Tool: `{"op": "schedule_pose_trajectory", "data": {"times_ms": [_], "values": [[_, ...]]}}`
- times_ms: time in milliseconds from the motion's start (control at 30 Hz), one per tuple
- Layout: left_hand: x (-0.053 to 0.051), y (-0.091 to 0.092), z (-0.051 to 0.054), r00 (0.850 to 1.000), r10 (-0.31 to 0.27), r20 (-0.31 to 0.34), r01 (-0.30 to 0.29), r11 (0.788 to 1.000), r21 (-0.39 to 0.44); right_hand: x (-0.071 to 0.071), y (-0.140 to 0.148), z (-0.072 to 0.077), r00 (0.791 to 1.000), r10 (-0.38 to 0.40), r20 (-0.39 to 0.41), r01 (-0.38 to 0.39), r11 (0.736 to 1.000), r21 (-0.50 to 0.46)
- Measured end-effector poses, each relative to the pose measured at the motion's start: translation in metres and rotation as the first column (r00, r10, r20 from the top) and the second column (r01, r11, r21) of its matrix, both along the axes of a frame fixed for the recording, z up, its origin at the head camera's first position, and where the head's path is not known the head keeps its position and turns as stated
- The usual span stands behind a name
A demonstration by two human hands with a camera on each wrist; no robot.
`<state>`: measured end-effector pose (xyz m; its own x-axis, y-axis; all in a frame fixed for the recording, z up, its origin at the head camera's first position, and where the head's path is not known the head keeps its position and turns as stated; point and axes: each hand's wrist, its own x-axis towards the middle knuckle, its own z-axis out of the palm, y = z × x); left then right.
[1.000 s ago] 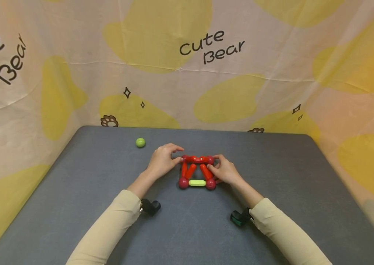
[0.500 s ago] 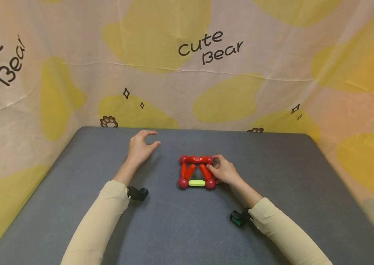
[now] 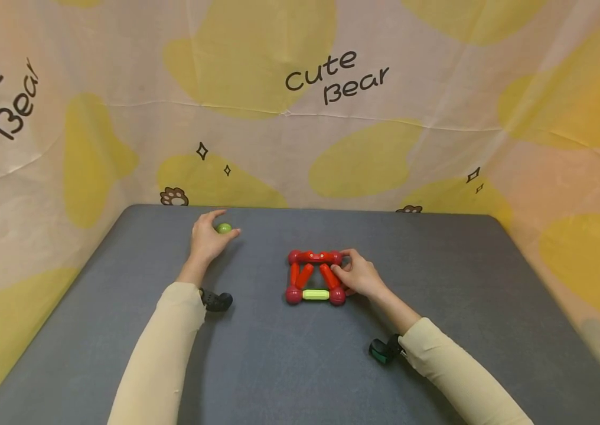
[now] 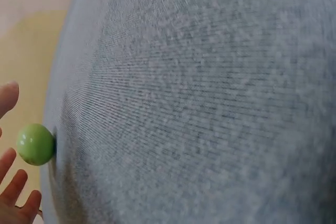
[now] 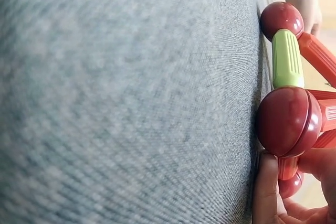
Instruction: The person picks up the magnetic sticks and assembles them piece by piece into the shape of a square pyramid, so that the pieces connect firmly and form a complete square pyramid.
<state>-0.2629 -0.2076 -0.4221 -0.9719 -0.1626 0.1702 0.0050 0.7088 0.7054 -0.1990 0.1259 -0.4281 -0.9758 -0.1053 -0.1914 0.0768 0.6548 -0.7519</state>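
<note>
In the head view my left hand [image 3: 207,238] is spread around a green ball [image 3: 224,228] on the table's far left part. The left wrist view has the same ball [image 4: 35,144] between thumb and fingers, with a gap on the thumb side. A frame built of magnetic rods and balls stands right of centre: dark red balls [image 3: 293,294], red rods [image 3: 305,274] and a light green rod [image 3: 316,294] along its near side. My right hand [image 3: 359,274] holds the frame's right side. Close up, its fingers [image 5: 266,182] lie by a red rod below a dark red ball [image 5: 286,121].
The grey tabletop [image 3: 289,366] ends at a printed cloth backdrop [image 3: 257,159] at the back and sides. Black wrist cameras sit on the left wrist [image 3: 217,300] and the right wrist [image 3: 383,350].
My left hand has let go of the frame's far left corner and moved left to the green ball. The right hand and the frame have stayed in place.
</note>
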Motion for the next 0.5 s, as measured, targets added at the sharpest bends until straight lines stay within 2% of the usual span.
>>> {"op": "schedule_pose_trajectory", "data": {"times_ms": [300,500], "values": [[0.0010,-0.0039,-0.0077,0.997,0.039,0.065,-0.042,0.998,0.042,0.0002,0.0001,0.0005,1.000,0.002,-0.005,-0.002,1.000,-0.004],[-0.0019,-0.0045,-0.0065,0.996,0.027,0.080,-0.025,0.999,-0.025,-0.0002,0.0002,0.0000,1.000,0.004,-0.009,-0.004,1.000,0.000]]}}
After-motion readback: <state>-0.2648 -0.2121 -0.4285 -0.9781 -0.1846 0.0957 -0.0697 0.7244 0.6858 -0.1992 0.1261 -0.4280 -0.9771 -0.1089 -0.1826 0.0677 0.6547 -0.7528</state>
